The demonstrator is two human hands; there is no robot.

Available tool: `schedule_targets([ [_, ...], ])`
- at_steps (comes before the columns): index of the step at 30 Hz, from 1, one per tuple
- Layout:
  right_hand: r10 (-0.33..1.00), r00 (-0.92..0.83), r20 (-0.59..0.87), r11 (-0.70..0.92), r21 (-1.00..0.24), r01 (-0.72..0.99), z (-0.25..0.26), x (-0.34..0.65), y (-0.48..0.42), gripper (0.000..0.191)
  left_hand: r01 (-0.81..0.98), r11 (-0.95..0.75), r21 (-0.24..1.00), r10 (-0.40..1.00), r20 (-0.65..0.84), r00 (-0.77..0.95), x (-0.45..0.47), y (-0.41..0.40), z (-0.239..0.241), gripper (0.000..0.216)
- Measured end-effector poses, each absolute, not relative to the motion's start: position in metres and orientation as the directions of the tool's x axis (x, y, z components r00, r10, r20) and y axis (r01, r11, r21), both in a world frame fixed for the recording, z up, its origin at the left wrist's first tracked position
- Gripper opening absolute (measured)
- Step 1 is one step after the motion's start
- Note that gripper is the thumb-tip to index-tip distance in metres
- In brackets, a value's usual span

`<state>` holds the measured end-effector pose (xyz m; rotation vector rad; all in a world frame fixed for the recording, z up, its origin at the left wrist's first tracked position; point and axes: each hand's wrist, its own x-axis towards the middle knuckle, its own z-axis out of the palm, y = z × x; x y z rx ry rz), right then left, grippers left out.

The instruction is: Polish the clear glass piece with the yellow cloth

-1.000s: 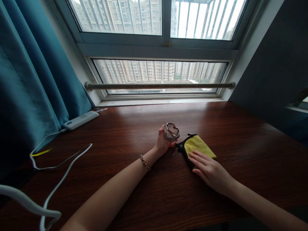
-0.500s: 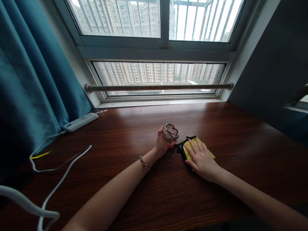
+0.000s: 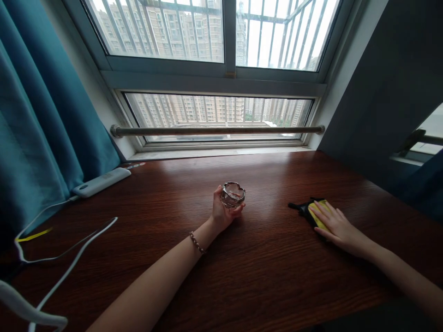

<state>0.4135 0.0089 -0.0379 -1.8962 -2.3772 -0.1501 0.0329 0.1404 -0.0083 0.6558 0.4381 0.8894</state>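
My left hand point(image 3: 223, 213) is closed around the side of a small clear glass bowl point(image 3: 233, 194) with a wavy rim, lifted a little over the wooden table. Something small and reddish shows through the glass, too unclear to name. A beaded bracelet point(image 3: 197, 242) circles my left wrist. Well to the right, my right hand point(image 3: 341, 230) lies flat, fingers stretched out, on a yellow and black cloth point(image 3: 316, 216) against the tabletop. Part of the cloth is hidden under the palm, and a black strip of it sticks out to the left.
A white power strip point(image 3: 102, 182) lies by the blue curtain point(image 3: 51, 101). White cables point(image 3: 74, 258) run over the left side of the table point(image 3: 194, 286), near a yellow strip point(image 3: 34, 235). A metal rail point(image 3: 218, 131) crosses the window behind the table.
My right hand has slid the cloth to the right across the table, away from the bowl. The left hand still holds the bowl. The whole view has shifted slightly.
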Motion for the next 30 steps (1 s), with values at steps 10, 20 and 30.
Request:
schedule_targets([
  [10,0.983,-0.105,0.149,0.119,-0.087,0.989,-0.06,0.559,-0.044,0.061,-0.583,0.46,0.669,0.819,-0.066,0.57,0.032,0.141,-0.011,0.066],
  [20,0.903,-0.184,0.389,0.268,-0.175,0.947,0.006,0.435,0.007,0.061,-0.579,0.442,0.685,0.839,-0.088,0.537,0.036,0.139,-0.009,0.07],
  [30,0.808,-0.322,0.493,0.58,-0.574,0.577,0.044,0.187,0.068,0.032,-0.553,0.477,0.683,0.811,-0.098,0.577,0.036,0.138,-0.013,0.073],
])
